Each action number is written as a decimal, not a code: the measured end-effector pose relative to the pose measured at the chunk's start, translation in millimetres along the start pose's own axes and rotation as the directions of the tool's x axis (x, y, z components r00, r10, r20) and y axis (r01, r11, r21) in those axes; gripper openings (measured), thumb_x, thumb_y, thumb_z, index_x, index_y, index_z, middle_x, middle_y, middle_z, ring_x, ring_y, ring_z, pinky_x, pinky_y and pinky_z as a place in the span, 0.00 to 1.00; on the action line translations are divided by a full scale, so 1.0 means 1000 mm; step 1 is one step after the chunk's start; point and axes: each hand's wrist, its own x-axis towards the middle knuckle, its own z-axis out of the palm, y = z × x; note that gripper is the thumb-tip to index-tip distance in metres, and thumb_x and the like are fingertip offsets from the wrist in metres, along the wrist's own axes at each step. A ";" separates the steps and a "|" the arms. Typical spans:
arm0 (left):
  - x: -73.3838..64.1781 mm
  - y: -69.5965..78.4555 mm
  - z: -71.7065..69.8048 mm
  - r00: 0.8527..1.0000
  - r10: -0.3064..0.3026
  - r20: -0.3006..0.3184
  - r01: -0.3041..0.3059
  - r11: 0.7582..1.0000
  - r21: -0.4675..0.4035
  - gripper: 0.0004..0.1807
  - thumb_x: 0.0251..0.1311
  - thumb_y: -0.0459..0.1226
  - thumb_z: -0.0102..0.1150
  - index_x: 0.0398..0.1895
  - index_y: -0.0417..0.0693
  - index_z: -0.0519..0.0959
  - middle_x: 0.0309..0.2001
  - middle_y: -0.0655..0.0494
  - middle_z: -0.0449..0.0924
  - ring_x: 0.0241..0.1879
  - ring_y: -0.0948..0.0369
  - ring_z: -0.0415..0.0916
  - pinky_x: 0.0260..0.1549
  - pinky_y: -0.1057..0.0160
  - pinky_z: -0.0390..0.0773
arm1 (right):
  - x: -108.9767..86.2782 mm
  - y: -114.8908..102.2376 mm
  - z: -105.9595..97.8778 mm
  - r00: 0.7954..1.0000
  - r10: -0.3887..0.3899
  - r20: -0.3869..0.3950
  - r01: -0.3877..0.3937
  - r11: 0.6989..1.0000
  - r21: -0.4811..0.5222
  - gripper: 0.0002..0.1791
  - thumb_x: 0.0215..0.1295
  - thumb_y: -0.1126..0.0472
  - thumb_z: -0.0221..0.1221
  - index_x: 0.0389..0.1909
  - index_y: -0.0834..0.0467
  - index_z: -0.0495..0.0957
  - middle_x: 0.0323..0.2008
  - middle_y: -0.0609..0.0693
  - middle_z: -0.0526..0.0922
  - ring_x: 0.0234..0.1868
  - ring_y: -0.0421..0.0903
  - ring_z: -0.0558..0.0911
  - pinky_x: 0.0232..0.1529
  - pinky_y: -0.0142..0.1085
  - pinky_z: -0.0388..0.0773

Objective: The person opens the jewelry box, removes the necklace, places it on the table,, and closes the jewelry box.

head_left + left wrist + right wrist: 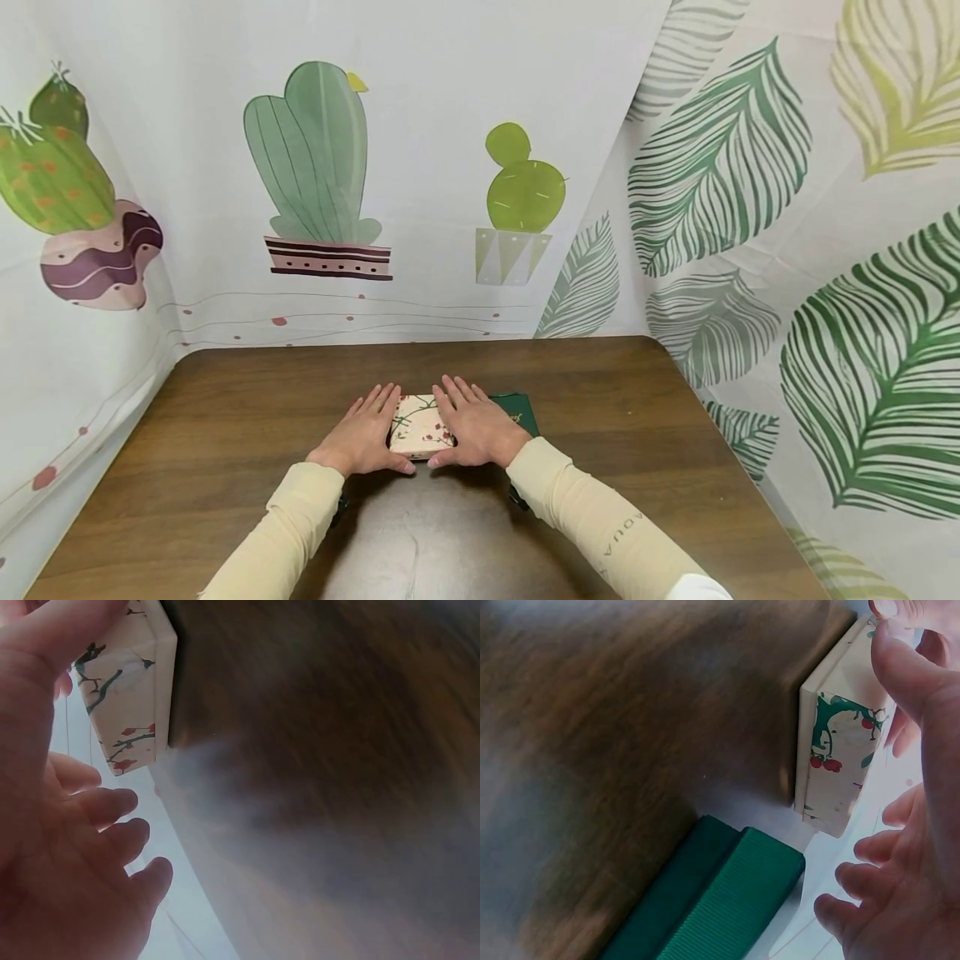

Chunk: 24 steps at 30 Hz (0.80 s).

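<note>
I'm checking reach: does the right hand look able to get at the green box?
Probably yes: the green box lies just beside the right hand, away from the floral-print box, and nothing visible blocks the way.

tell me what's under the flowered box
The brown table shows beside the flowered box, which appears to rest on it. Whatever lies directly beneath is covered and cannot be seen.

Pale cream-yellow fabric right sleeve, grey capital lettering running lengthwise, smooth cuff. White fabric edge at right sleeve's upper end. Left of right sleeve, matching cream-yellow left sleeve. Left hand, right hand bare.
</note>
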 end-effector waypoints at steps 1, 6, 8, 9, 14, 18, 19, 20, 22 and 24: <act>0.000 0.000 0.000 1.000 0.003 0.000 -0.003 1.000 0.000 0.73 0.44 0.60 0.81 0.82 0.32 0.48 0.83 0.34 0.49 0.83 0.38 0.46 0.78 0.36 0.52 | 0.000 0.000 0.000 1.000 0.000 0.001 0.000 1.000 -0.003 0.64 0.63 0.21 0.56 0.85 0.55 0.41 0.86 0.56 0.42 0.86 0.54 0.46 0.83 0.48 0.52; 0.000 0.000 0.000 1.000 0.013 0.004 -0.013 1.000 0.009 0.71 0.43 0.58 0.82 0.81 0.31 0.51 0.82 0.35 0.51 0.83 0.39 0.48 0.78 0.37 0.53 | 0.001 0.000 0.000 1.000 0.003 0.009 -0.003 1.000 -0.008 0.64 0.62 0.21 0.56 0.85 0.56 0.42 0.86 0.57 0.43 0.86 0.53 0.48 0.83 0.48 0.52; 0.000 0.001 0.000 1.000 0.015 0.005 -0.015 1.000 0.014 0.69 0.43 0.57 0.82 0.81 0.32 0.53 0.82 0.35 0.52 0.83 0.40 0.48 0.78 0.37 0.53 | 0.002 0.001 0.000 1.000 0.004 0.014 -0.003 1.000 -0.008 0.64 0.62 0.21 0.56 0.85 0.57 0.42 0.86 0.57 0.44 0.86 0.52 0.48 0.83 0.48 0.52; 0.001 0.001 0.000 1.000 0.016 0.005 -0.017 1.000 0.017 0.69 0.43 0.57 0.82 0.81 0.32 0.53 0.82 0.35 0.52 0.83 0.40 0.48 0.78 0.37 0.53 | 0.002 0.001 0.000 1.000 0.005 0.016 -0.005 1.000 -0.009 0.64 0.62 0.21 0.56 0.85 0.57 0.42 0.86 0.57 0.44 0.86 0.52 0.48 0.83 0.48 0.52; 0.001 0.001 0.000 1.000 0.015 0.000 -0.015 1.000 0.016 0.69 0.41 0.55 0.84 0.80 0.33 0.55 0.82 0.36 0.53 0.83 0.41 0.49 0.78 0.37 0.53 | 0.004 0.001 0.000 1.000 0.008 0.022 -0.008 1.000 -0.017 0.65 0.61 0.21 0.57 0.85 0.57 0.43 0.85 0.57 0.45 0.86 0.51 0.49 0.83 0.48 0.53; 0.001 0.000 0.000 1.000 0.011 0.002 -0.011 1.000 0.007 0.69 0.40 0.54 0.85 0.80 0.32 0.55 0.82 0.35 0.54 0.82 0.41 0.50 0.78 0.37 0.54 | 0.006 0.000 0.001 0.999 0.010 0.033 -0.010 1.000 -0.011 0.66 0.60 0.21 0.58 0.85 0.57 0.44 0.85 0.56 0.47 0.86 0.51 0.50 0.83 0.48 0.52; 0.001 0.001 0.000 1.000 0.013 0.000 -0.013 1.000 0.004 0.69 0.40 0.54 0.85 0.79 0.32 0.55 0.81 0.35 0.55 0.82 0.40 0.50 0.78 0.37 0.55 | 0.006 -0.001 0.001 0.999 0.011 0.033 -0.011 1.000 -0.008 0.66 0.60 0.21 0.59 0.85 0.57 0.44 0.85 0.56 0.48 0.85 0.50 0.51 0.83 0.48 0.52; 0.001 0.001 0.000 1.000 0.012 0.001 -0.012 1.000 -0.002 0.69 0.40 0.53 0.85 0.79 0.31 0.55 0.81 0.34 0.55 0.82 0.40 0.50 0.78 0.37 0.55 | 0.006 -0.001 0.001 0.999 0.011 0.033 -0.011 1.000 -0.004 0.66 0.60 0.21 0.59 0.85 0.57 0.45 0.85 0.56 0.49 0.85 0.50 0.52 0.83 0.48 0.52; 0.002 0.001 0.000 1.000 0.015 -0.004 -0.015 1.000 -0.014 0.68 0.39 0.52 0.86 0.79 0.31 0.56 0.80 0.33 0.56 0.82 0.40 0.51 0.77 0.37 0.56 | 0.007 -0.001 0.001 1.000 0.007 0.028 -0.007 1.000 -0.005 0.65 0.59 0.22 0.60 0.84 0.57 0.46 0.84 0.56 0.52 0.85 0.49 0.54 0.83 0.47 0.53; 0.003 0.000 0.000 1.000 0.023 -0.015 -0.023 0.999 -0.024 0.67 0.38 0.50 0.86 0.77 0.30 0.57 0.79 0.32 0.58 0.81 0.39 0.52 0.77 0.36 0.57 | 0.008 -0.001 0.001 1.000 -0.001 0.017 0.001 1.000 -0.011 0.64 0.59 0.22 0.61 0.84 0.58 0.49 0.83 0.56 0.55 0.84 0.48 0.57 0.83 0.45 0.55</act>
